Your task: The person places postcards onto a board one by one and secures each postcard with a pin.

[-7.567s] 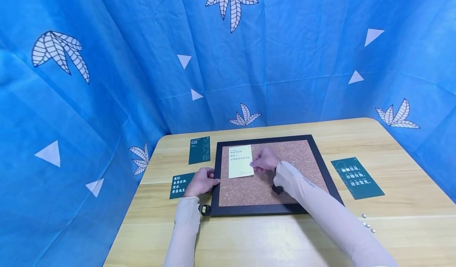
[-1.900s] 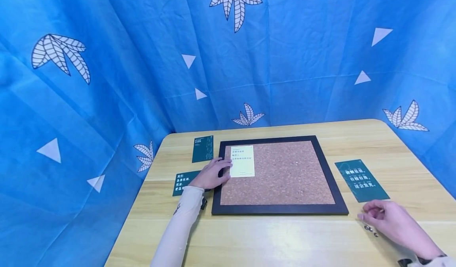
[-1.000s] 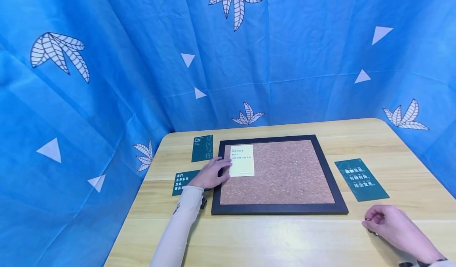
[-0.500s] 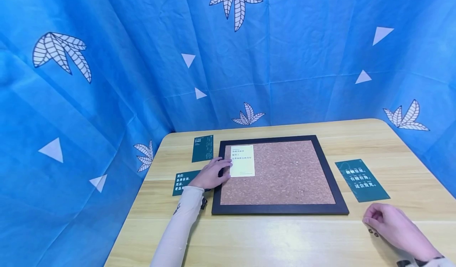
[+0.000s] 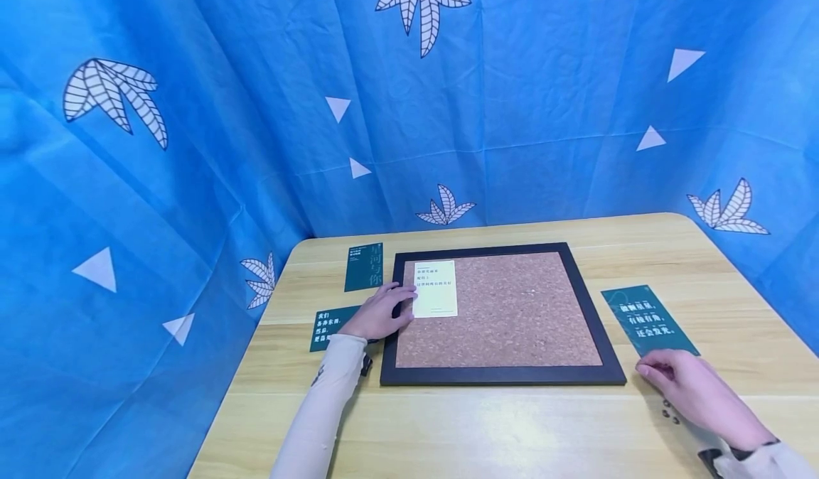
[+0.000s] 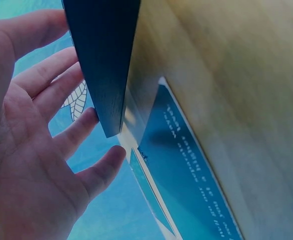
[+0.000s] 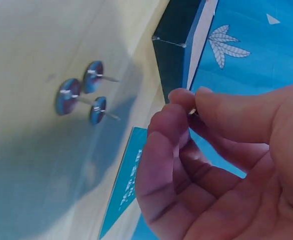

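A cork board (image 5: 512, 315) in a black frame lies on the table, with a pale yellow card (image 5: 438, 298) on its left part. My left hand (image 5: 377, 313) reaches over the frame's left side, its fingertips at the card's left edge. Extended fingers (image 6: 51, 75) show beside the dark frame (image 6: 101, 60) in the left wrist view. Over the table's right side, my right hand (image 5: 694, 390) pinches a thumbtack (image 7: 192, 111) between thumb and fingers, mostly hidden by them. Below it, three thumbtacks (image 7: 69, 96) lie points up on the table.
Two green cards, an upper one (image 5: 363, 266) and a lower one (image 5: 329, 326), lie left of the board. Another green card (image 5: 646, 319) lies to its right, its near end by my right hand. A blue curtain (image 5: 544, 109) hangs behind the table (image 5: 499, 429).
My right hand left the board for the thumbtacks, took one, and has now moved slightly up and left with it. The left hand shifted onto the card's edge earlier and has stayed still since.
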Motion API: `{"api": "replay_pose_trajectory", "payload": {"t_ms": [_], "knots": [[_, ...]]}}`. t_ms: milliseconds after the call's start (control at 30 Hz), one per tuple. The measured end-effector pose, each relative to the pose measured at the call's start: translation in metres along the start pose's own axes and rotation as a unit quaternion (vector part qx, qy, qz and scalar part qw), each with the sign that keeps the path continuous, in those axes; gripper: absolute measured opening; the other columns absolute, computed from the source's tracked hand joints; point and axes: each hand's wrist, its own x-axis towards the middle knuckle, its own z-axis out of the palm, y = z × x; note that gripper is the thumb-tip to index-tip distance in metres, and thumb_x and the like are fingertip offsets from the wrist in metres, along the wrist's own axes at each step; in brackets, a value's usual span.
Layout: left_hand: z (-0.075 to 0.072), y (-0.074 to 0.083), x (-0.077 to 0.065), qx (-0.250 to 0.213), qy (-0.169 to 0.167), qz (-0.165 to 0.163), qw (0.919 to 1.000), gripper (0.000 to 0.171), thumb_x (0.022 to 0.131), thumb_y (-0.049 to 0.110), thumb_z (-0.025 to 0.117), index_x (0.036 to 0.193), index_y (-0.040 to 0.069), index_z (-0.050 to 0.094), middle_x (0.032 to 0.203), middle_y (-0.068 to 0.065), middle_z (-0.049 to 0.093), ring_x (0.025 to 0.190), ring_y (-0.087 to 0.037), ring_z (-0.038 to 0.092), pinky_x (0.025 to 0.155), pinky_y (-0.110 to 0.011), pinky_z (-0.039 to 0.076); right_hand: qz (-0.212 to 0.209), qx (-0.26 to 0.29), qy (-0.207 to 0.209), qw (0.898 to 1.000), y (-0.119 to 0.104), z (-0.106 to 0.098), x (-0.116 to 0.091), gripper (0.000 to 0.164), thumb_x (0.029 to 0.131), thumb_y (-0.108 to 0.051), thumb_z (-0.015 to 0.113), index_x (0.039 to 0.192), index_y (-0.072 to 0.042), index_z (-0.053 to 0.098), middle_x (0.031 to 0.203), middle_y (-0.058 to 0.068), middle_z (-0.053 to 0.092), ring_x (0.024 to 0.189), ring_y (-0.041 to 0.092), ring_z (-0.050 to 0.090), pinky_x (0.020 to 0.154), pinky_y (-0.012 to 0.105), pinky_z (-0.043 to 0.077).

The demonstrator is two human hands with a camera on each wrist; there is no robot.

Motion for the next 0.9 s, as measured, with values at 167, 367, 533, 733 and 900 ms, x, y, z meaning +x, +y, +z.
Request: {"api": "replay_pose_trajectory", "payload": {"t_ms": [167, 367, 533, 733, 900], "knots": [[0.0, 0.0, -0.001, 0.002, -0.002, -0.001, 1.0, 0.053, 0.101, 0.032, 0.066, 0.151, 0.018, 0.054, 0.161, -0.002, 0.049, 0.156, -0.031, 0.031, 0.122, -0.057, 0.035, -0.005, 0.03, 0.001, 1.0, -0.006, 0.0, 0.001, 0.004, 0.094, -0.008, 0.071, 0.093, -0.007, 0.074, 0.081, -0.002, 0.068, 0.067, -0.001, 0.049, 0.059, 0.022, 0.045], [0.0, 0.0, -0.001, -0.003, 0.002, -0.001, 1.0, 0.052, 0.102, 0.032, 0.065, 0.151, 0.018, 0.054, 0.161, -0.001, 0.049, 0.157, -0.031, 0.03, 0.123, -0.057, 0.035, 0.012, 0.045, -0.005, 0.999, -0.015, -0.006, 0.006, 0.004, 0.088, -0.011, 0.079, 0.091, -0.008, 0.079, 0.082, -0.002, 0.075, 0.068, -0.001, 0.057, 0.061, 0.021, 0.048], [-0.001, 0.002, -0.002, -0.007, 0.001, 0.003, 1.0, 0.052, 0.102, 0.03, 0.065, 0.151, 0.017, 0.054, 0.161, -0.003, 0.049, 0.157, -0.033, 0.03, 0.122, -0.058, 0.035, 0.002, 0.054, -0.009, 0.999, -0.022, -0.008, 0.01, 0.006, 0.086, -0.014, 0.081, 0.092, -0.012, 0.082, 0.084, -0.002, 0.079, 0.07, -0.002, 0.058, 0.062, 0.021, 0.048], [-0.001, 0.001, -0.002, -0.009, 0.004, 0.009, 0.9999, 0.052, 0.102, 0.029, 0.065, 0.151, 0.016, 0.054, 0.161, -0.004, 0.049, 0.156, -0.034, 0.031, 0.123, -0.057, 0.035, -0.013, 0.062, -0.001, 0.998, -0.034, -0.007, 0.018, 0.007, 0.088, -0.018, 0.081, 0.092, -0.013, 0.083, 0.083, -0.003, 0.078, 0.068, -0.002, 0.056, 0.059, 0.022, 0.046], [0.0, 0.001, -0.002, -0.008, 0.003, 0.009, 0.9999, 0.053, 0.102, 0.03, 0.065, 0.151, 0.016, 0.053, 0.161, -0.004, 0.049, 0.157, -0.033, 0.03, 0.123, -0.057, 0.035, -0.021, 0.061, 0.016, 0.998, -0.045, -0.007, 0.027, 0.007, 0.088, -0.015, 0.081, 0.093, -0.013, 0.084, 0.089, 0.002, 0.08, 0.073, -0.004, 0.06, 0.062, 0.021, 0.047]]}}
